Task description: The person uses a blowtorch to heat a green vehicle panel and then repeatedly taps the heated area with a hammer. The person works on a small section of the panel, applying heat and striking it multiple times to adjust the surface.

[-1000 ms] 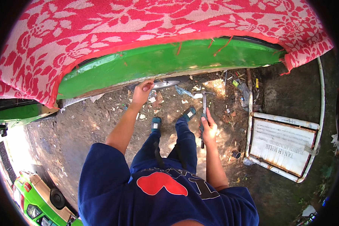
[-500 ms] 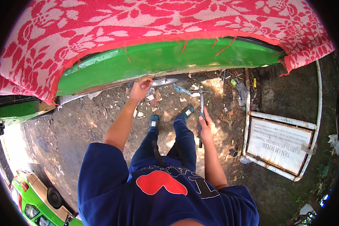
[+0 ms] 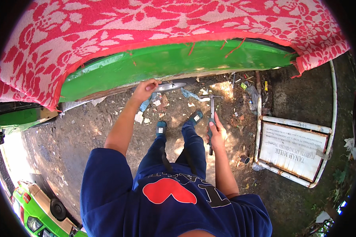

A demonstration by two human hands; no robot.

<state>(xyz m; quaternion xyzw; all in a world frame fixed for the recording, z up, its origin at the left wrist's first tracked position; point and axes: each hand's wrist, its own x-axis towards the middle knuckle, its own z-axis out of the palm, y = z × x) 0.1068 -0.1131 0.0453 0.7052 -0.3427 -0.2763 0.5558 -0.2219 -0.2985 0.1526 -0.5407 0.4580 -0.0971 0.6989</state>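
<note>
My right hand (image 3: pixel 217 134) is closed around the dark grip of a hammer (image 3: pixel 213 108). Its metal shaft points away from me, and the head is at the far end above the ground. Close to the lower edge of a green panel (image 3: pixel 178 59), my left hand (image 3: pixel 145 90) has its fingers curled in a pinch. A small reddish-brown shape shows between them, too little to name. A red and pink floral cloth (image 3: pixel 166 19) covers the panel's upper part.
Paper scraps and debris (image 3: pixel 158 102) litter the dirt ground below the panel, beside a long silver piece (image 3: pixel 170 86). On the right lies a white metal-framed sign (image 3: pixel 290 150). A green vehicle (image 3: pixel 33 217) stands at lower left. My feet are between the hands.
My left hand has shifted slightly left and turned, showing less of the reddish-brown shape. The right hand and hammer stay nearly in place.
</note>
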